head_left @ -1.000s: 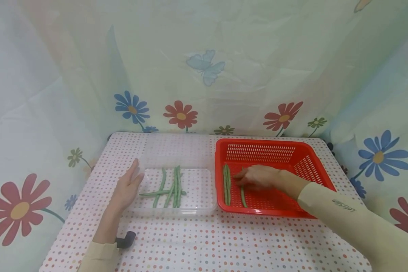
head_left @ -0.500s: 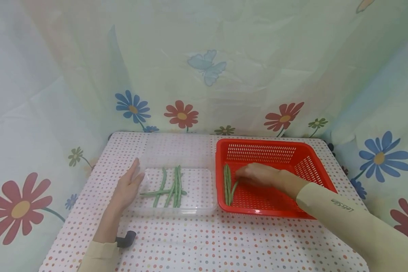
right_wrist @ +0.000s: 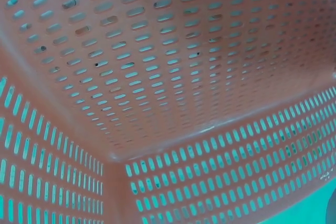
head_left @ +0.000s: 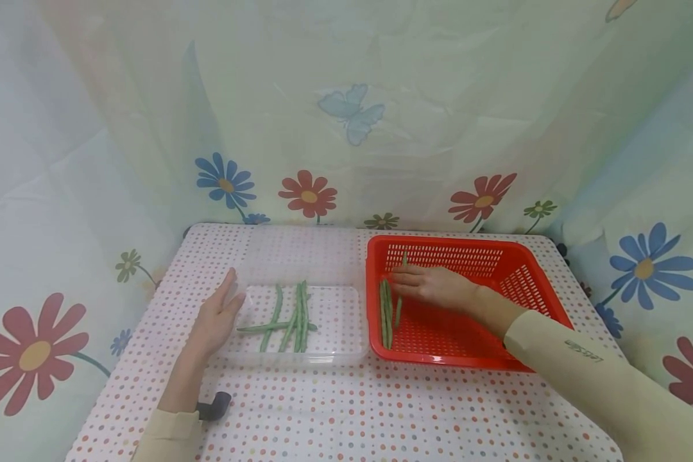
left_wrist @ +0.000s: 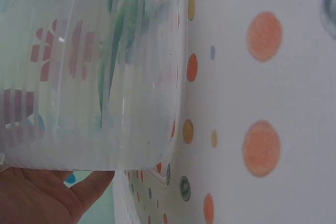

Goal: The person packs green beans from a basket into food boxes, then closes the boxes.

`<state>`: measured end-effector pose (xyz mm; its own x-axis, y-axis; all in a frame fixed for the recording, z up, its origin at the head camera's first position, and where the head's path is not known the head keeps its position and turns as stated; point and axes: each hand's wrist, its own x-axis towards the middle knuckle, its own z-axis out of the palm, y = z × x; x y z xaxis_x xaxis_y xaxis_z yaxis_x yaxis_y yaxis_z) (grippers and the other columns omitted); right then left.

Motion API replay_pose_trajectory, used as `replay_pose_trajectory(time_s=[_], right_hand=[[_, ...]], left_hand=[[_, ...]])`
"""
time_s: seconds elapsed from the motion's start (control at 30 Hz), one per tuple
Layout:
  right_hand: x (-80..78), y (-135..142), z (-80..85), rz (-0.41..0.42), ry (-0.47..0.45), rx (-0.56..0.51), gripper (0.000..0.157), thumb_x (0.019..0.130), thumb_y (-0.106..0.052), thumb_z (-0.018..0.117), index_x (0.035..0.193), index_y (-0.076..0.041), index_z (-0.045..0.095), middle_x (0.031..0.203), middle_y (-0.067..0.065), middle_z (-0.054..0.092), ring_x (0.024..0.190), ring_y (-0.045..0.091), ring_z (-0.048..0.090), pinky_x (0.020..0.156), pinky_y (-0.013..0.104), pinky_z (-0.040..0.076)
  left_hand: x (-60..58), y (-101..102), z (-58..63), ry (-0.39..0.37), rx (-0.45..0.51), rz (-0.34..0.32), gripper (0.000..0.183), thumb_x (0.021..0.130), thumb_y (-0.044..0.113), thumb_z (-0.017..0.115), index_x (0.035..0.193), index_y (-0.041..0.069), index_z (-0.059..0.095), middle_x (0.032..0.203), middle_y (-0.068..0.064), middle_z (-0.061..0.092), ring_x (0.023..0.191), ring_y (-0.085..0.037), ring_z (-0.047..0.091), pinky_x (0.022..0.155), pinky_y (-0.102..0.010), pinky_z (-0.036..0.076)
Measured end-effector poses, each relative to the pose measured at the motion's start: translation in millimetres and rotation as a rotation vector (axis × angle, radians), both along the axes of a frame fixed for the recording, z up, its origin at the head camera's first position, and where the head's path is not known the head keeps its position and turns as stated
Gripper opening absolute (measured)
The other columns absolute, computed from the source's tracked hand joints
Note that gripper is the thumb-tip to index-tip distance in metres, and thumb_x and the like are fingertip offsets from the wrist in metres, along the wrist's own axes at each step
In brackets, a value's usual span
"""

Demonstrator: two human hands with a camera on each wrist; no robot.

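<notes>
My right hand [head_left: 436,285] is inside the red basket [head_left: 468,362], its fingers stretched over a green bean [head_left: 398,314]. Both ends of that bean stick out from under the fingers, and the top end reaches up at the back wall. Beside it, two more green beans [head_left: 385,314] lie lengthwise along the left wall. My left hand [head_left: 215,321] rests with extended fingers against the left side of the clear plastic container [head_left: 335,359]; in the left wrist view its fingers [left_wrist: 97,184] touch the container wall. Several green beans [head_left: 300,317] lie in that container, one crossing the others.
Both containers stand side by side on a table with a dotted cover [head_left: 335,417]. A flowered curtain [head_left: 404,147] hangs behind and at both sides. The right wrist view shows only the basket's slotted walls [right_wrist: 210,177], with no hand in it.
The right hand has moved the bean left, close to the two at the basket's wall, then shifted slightly back. Its fingers have straightened. The left hand has stayed still.
</notes>
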<state>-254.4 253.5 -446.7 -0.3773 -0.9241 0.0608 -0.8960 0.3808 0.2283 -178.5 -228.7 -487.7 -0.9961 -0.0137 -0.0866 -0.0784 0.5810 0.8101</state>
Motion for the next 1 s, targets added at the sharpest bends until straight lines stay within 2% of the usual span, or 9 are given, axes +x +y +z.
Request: replay_pose_trajectory(time_s=[0.13, 0.2, 0.37, 0.53, 0.67, 0.87, 1.0], right_hand=[[-0.8, 2.9, 4.8, 0.048, 0.002, -0.115, 0.085, 0.07, -0.012, 0.096, 0.146, -0.004, 0.058, 0.152, 0.016, 0.057, 0.142, 0.035, 0.05, 0.104, 0.042, 0.059], [-0.9, 4.1, 7.4, 0.041, 0.016, -0.111, 0.09, 0.069, -0.013, 0.096, 0.148, -0.004, 0.055, 0.154, 0.016, 0.054, 0.144, 0.034, 0.047, 0.107, 0.043, 0.057], [-1.8, 4.3, 13.8, 0.038, 0.082, -0.094, 0.089, 0.071, -0.008, 0.094, 0.149, -0.003, 0.052, 0.154, 0.016, 0.055, 0.145, 0.035, 0.048, 0.111, 0.046, 0.054], [-2.5, 0.6, 19.1, 0.069, 0.076, -0.151, 0.095, 0.066, -0.009, 0.098, 0.148, -0.005, 0.051, 0.151, 0.016, 0.057, 0.142, 0.034, 0.049, 0.105, 0.045, 0.058], [-3.0, -6.1, 22.9, 0.094, 0.069, -0.175, 0.093, 0.063, -0.01, 0.099, 0.145, -0.007, 0.054, 0.148, 0.016, 0.059, 0.14, 0.034, 0.049, 0.1, 0.044, 0.061], [-4.4, -21.1, 30.3, 0.13, 0.13, -0.178, 0.079, 0.073, -0.008, 0.094, 0.143, -0.008, 0.058, 0.148, 0.014, 0.06, 0.142, 0.033, 0.05, 0.102, 0.042, 0.06], [-5.0, -31.2, 35.1, 0.147, 0.169, -0.187, 0.077, 0.075, -0.007, 0.092, 0.144, -0.007, 0.058, 0.149, 0.013, 0.06, 0.142, 0.033, 0.05, 0.104, 0.043, 0.059]], left_hand=[[-0.2, -0.3, 0.0, -0.001, -0.004, 0.0, 0.067, 0.11, 0.051, 0.037, 0.168, 0.034, 0.007, 0.176, -0.001, 0.013, 0.163, -0.033, 0.012, 0.132, -0.06, 0.011], [-0.3, -0.4, -0.4, -0.001, -0.007, 0.0, 0.067, 0.111, 0.051, 0.037, 0.168, 0.035, 0.007, 0.176, -0.001, 0.012, 0.163, -0.033, 0.012, 0.132, -0.06, 0.011], [-0.4, -0.3, -1.3, 0.001, -0.008, 0.0, 0.066, 0.111, 0.051, 0.037, 0.167, 0.038, 0.006, 0.176, -0.001, 0.012, 0.163, -0.032, 0.011, 0.132, -0.061, 0.011], [0.0, -0.1, -1.0, -0.005, -0.007, 0.0, 0.064, 0.111, 0.05, 0.037, 0.166, 0.042, 0.005, 0.176, -0.001, 0.012, 0.163, -0.032, 0.011, 0.132, -0.061, 0.011], [-0.4, -0.4, -1.0, -0.004, -0.011, 0.002, 0.065, 0.111, 0.051, 0.037, 0.166, 0.041, 0.005, 0.176, -0.001, 0.013, 0.163, -0.032, 0.012, 0.132, -0.06, 0.011], [0.3, 0.6, -0.8, -0.006, -0.009, 0.006, 0.064, 0.112, 0.045, 0.039, 0.167, 0.039, 0.006, 0.176, -0.002, 0.014, 0.163, -0.033, 0.012, 0.132, -0.06, 0.011], [0.5, 1.2, -1.2, -0.007, -0.005, 0.007, 0.064, 0.112, 0.044, 0.039, 0.166, 0.041, 0.006, 0.176, -0.003, 0.014, 0.163, -0.033, 0.012, 0.132, -0.061, 0.012]])
